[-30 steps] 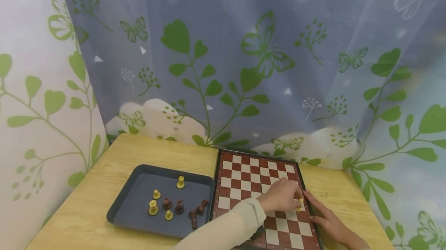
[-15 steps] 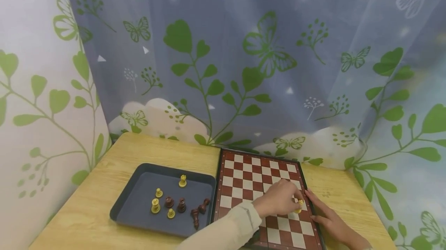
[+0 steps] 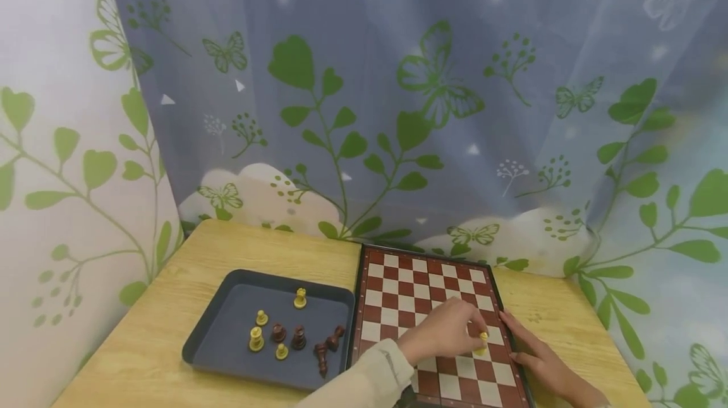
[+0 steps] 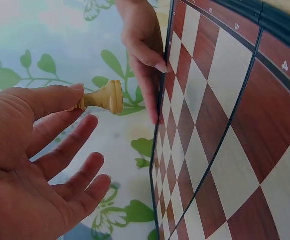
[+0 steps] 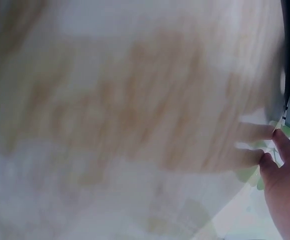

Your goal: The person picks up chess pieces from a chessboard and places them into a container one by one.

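Note:
Over the right half of the chessboard [image 3: 392,297], my left hand [image 3: 442,332] pinches a yellow chess piece [image 3: 481,345] between thumb and index finger. In the left wrist view the base of the chess piece [image 4: 107,97] points toward the board, apart from its squares; its head is covered by the fingers, so I cannot tell its kind. The other fingers of that hand are spread loosely. My right hand [image 3: 540,360] rests along the board's right edge, fingers extended and thumb on the rim. In the right wrist view that hand [image 5: 289,185] shows only partly.
Left of the board lies a dark tray [image 3: 213,310] with several yellow and brown chess pieces, among them a yellow rook [image 3: 256,339] and a fallen brown piece [image 3: 321,359]. Both stand on a wooden table [image 3: 170,319]. A patterned curtain [image 3: 352,79] hangs behind.
My left hand has lifted slightly and shifted left with the yellow chess piece, away from the board's right edge. The right hand holds its place at the rim.

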`<control>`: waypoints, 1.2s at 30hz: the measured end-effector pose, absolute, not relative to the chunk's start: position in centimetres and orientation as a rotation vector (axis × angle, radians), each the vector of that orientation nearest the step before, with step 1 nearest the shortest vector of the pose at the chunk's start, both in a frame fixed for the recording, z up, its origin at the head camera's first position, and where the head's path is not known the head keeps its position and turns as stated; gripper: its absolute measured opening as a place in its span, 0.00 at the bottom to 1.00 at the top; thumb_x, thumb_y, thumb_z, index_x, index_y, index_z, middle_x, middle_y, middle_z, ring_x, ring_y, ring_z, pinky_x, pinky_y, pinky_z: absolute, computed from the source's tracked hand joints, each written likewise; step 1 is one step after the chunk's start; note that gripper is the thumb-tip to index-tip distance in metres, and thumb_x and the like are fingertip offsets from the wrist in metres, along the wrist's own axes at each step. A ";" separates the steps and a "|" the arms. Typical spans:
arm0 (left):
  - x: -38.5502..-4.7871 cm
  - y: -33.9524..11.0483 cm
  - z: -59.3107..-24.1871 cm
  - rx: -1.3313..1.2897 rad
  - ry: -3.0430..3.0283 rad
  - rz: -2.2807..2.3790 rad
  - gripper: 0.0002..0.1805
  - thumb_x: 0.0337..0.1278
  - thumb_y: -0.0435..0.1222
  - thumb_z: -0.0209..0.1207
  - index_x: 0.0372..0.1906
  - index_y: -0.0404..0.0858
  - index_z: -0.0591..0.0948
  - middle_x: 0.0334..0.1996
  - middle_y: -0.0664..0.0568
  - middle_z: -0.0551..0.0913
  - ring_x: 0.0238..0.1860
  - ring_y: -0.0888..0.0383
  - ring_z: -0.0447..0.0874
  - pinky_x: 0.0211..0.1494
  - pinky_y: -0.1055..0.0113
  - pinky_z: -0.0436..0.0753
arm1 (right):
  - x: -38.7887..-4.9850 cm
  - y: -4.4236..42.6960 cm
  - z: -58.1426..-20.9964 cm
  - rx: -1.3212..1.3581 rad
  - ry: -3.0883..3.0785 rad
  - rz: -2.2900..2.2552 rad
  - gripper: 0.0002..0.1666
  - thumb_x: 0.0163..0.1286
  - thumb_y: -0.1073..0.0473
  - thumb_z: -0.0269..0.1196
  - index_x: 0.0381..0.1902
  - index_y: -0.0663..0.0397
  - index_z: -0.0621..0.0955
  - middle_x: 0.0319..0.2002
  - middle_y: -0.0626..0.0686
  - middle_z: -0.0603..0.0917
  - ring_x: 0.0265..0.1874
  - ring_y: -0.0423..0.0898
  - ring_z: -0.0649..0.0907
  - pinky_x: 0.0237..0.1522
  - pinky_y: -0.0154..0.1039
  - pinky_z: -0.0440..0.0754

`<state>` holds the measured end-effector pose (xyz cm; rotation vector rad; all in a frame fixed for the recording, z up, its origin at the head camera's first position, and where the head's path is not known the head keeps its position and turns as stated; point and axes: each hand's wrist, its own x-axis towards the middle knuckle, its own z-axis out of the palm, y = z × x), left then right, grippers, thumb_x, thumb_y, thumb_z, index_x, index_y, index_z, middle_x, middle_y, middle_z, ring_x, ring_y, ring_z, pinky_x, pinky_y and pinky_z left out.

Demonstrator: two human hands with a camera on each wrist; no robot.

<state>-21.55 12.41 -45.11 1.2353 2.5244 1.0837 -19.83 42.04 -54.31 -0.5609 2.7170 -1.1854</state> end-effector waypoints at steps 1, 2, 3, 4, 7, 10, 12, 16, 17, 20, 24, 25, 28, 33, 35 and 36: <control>-21.5 12.2 -45.1 1.240 2.517 1.093 0.08 0.64 0.39 0.68 0.45 0.44 0.91 0.45 0.63 0.89 0.56 0.66 0.80 0.59 0.75 0.78 | -19.8 42.0 -54.3 -0.595 2.717 -1.193 0.42 0.74 0.63 0.59 0.81 0.57 0.56 0.81 0.50 0.51 0.65 0.09 0.50 0.58 0.21 0.65; -21.4 12.1 -45.2 1.247 2.507 1.102 0.08 0.64 0.39 0.68 0.45 0.44 0.91 0.46 0.63 0.89 0.57 0.67 0.80 0.57 0.76 0.78 | -19.8 41.9 -54.4 -0.618 2.712 -1.203 0.42 0.74 0.64 0.58 0.81 0.58 0.56 0.80 0.42 0.51 0.65 0.09 0.50 0.57 0.19 0.64; -21.3 11.9 -45.2 1.256 2.496 1.111 0.08 0.64 0.40 0.68 0.45 0.43 0.91 0.46 0.63 0.88 0.56 0.67 0.81 0.56 0.77 0.78 | -19.8 41.9 -54.4 -0.637 2.717 -1.209 0.42 0.74 0.65 0.58 0.81 0.59 0.56 0.78 0.34 0.50 0.65 0.09 0.50 0.57 0.19 0.64; -21.3 11.8 -45.2 1.266 2.488 1.121 0.08 0.65 0.40 0.67 0.45 0.43 0.91 0.46 0.63 0.88 0.54 0.68 0.81 0.54 0.78 0.78 | -19.8 41.9 -54.5 -0.664 2.718 -1.217 0.42 0.74 0.66 0.58 0.81 0.60 0.56 0.77 0.29 0.50 0.66 0.09 0.50 0.56 0.18 0.63; -21.2 11.4 -45.2 1.293 2.480 1.144 0.08 0.64 0.39 0.68 0.44 0.43 0.91 0.44 0.63 0.89 0.48 0.71 0.83 0.48 0.82 0.77 | -19.9 41.8 -54.6 -0.714 2.714 -1.240 0.42 0.73 0.68 0.58 0.80 0.62 0.55 0.74 0.21 0.48 0.67 0.10 0.51 0.56 0.16 0.61; -21.0 10.7 -45.1 1.291 2.479 1.154 0.08 0.64 0.38 0.68 0.44 0.42 0.91 0.43 0.63 0.89 0.45 0.73 0.83 0.47 0.82 0.77 | -20.0 41.6 -54.7 -0.775 2.697 -1.275 0.42 0.73 0.70 0.57 0.80 0.64 0.55 0.74 0.21 0.49 0.68 0.11 0.51 0.57 0.14 0.58; -20.8 10.2 -45.2 1.281 2.480 1.152 0.08 0.64 0.37 0.68 0.44 0.43 0.91 0.44 0.62 0.89 0.47 0.73 0.82 0.50 0.81 0.77 | -20.0 41.5 -54.9 -0.805 2.673 -1.302 0.41 0.73 0.71 0.56 0.80 0.66 0.54 0.75 0.21 0.48 0.69 0.11 0.50 0.57 0.13 0.55; -20.5 9.0 -45.2 1.230 2.484 1.175 0.07 0.65 0.38 0.67 0.45 0.44 0.91 0.46 0.62 0.88 0.52 0.71 0.81 0.55 0.78 0.78 | -20.0 41.5 -55.0 -0.803 2.636 -1.342 0.41 0.74 0.70 0.55 0.80 0.67 0.52 0.74 0.21 0.48 0.69 0.11 0.49 0.55 0.10 0.51; -20.5 8.8 -45.3 1.212 2.486 1.188 0.07 0.65 0.38 0.67 0.44 0.44 0.91 0.46 0.62 0.88 0.52 0.70 0.81 0.55 0.77 0.78 | -19.9 41.5 -54.9 -0.785 2.623 -1.351 0.41 0.74 0.70 0.55 0.80 0.67 0.51 0.74 0.21 0.47 0.68 0.10 0.49 0.55 0.10 0.51; -20.2 8.0 -45.5 1.156 2.497 1.221 0.07 0.65 0.39 0.67 0.44 0.44 0.91 0.48 0.63 0.87 0.56 0.69 0.80 0.58 0.74 0.78 | -20.0 41.6 -54.8 -0.767 2.612 -1.357 0.42 0.74 0.70 0.55 0.80 0.67 0.51 0.73 0.19 0.47 0.67 0.09 0.49 0.54 0.09 0.51; -20.2 6.9 -46.0 1.127 2.476 1.276 0.07 0.66 0.38 0.66 0.45 0.44 0.91 0.49 0.61 0.87 0.56 0.68 0.80 0.60 0.72 0.78 | -20.1 41.7 -54.8 -0.777 2.625 -1.336 0.42 0.74 0.71 0.54 0.80 0.67 0.50 0.73 0.19 0.46 0.67 0.09 0.48 0.54 0.08 0.51; -20.2 6.6 -46.1 1.119 2.470 1.292 0.07 0.66 0.37 0.66 0.45 0.44 0.91 0.49 0.60 0.87 0.56 0.67 0.79 0.60 0.71 0.78 | -20.1 41.7 -54.8 -0.782 2.632 -1.327 0.42 0.74 0.71 0.54 0.80 0.66 0.51 0.73 0.19 0.46 0.67 0.09 0.48 0.54 0.08 0.51; -20.3 5.6 -46.3 1.097 2.445 1.349 0.07 0.67 0.36 0.65 0.45 0.43 0.91 0.49 0.60 0.87 0.55 0.67 0.81 0.61 0.70 0.78 | -20.1 41.7 -54.8 -0.789 2.648 -1.320 0.42 0.74 0.70 0.55 0.80 0.65 0.51 0.74 0.21 0.46 0.68 0.10 0.48 0.54 0.08 0.51; -19.8 3.8 -46.2 1.040 2.474 1.358 0.07 0.67 0.38 0.65 0.45 0.45 0.90 0.50 0.61 0.87 0.58 0.64 0.79 0.67 0.64 0.75 | -20.0 41.6 -54.7 -0.788 2.657 -1.328 0.42 0.73 0.71 0.55 0.80 0.65 0.52 0.74 0.20 0.47 0.67 0.09 0.48 0.54 0.08 0.51; -19.5 3.1 -46.0 1.009 2.476 1.364 0.07 0.66 0.38 0.66 0.45 0.45 0.90 0.51 0.59 0.86 0.60 0.61 0.78 0.69 0.62 0.74 | -20.0 41.5 -54.8 -0.791 2.652 -1.326 0.42 0.73 0.71 0.55 0.80 0.66 0.52 0.74 0.19 0.47 0.67 0.09 0.48 0.54 0.08 0.52; -19.4 2.8 -45.9 1.000 2.482 1.362 0.07 0.66 0.38 0.66 0.45 0.45 0.90 0.51 0.59 0.86 0.61 0.60 0.78 0.70 0.61 0.73 | -20.0 41.5 -54.8 -0.794 2.642 -1.326 0.42 0.73 0.71 0.55 0.80 0.66 0.52 0.74 0.19 0.47 0.67 0.09 0.48 0.54 0.08 0.51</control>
